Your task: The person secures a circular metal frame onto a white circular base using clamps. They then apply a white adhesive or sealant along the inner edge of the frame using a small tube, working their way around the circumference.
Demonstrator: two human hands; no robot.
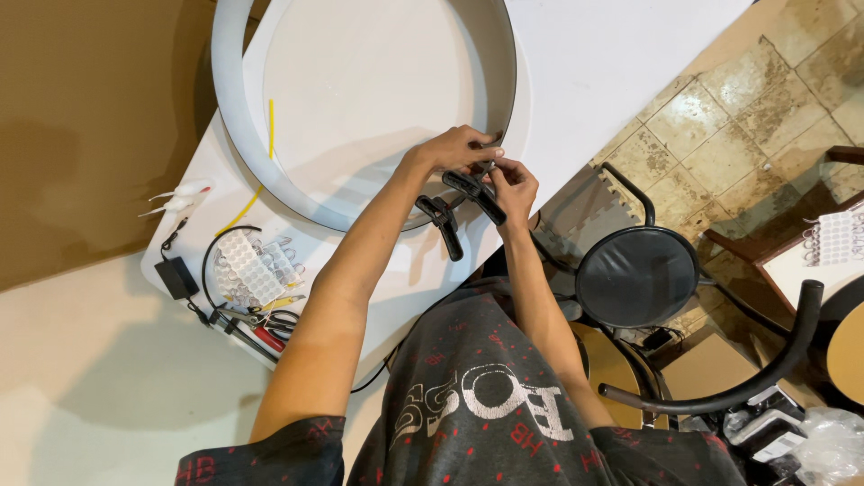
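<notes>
While I work at the ring's (pixel 270 171) rim | left hand (pixel 459 148) pinches rim | right hand (pixel 515 184) grips black clamp (pixel 472 193) | best squeezed square, second clamp (pixel 441 220) beside.

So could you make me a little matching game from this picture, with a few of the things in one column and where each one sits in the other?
Things:
1. black spring clamp
2. round black stool
3. yellow strip
4. red-handled pliers

Places:
A. on the tiled floor, right of the white table
B. lying inside the big white ring
C. at the table's near left edge, among cables
D. between the left hand and right hand, on the ring's rim

Pairs: 1-D, 2-A, 3-B, 4-C
</notes>
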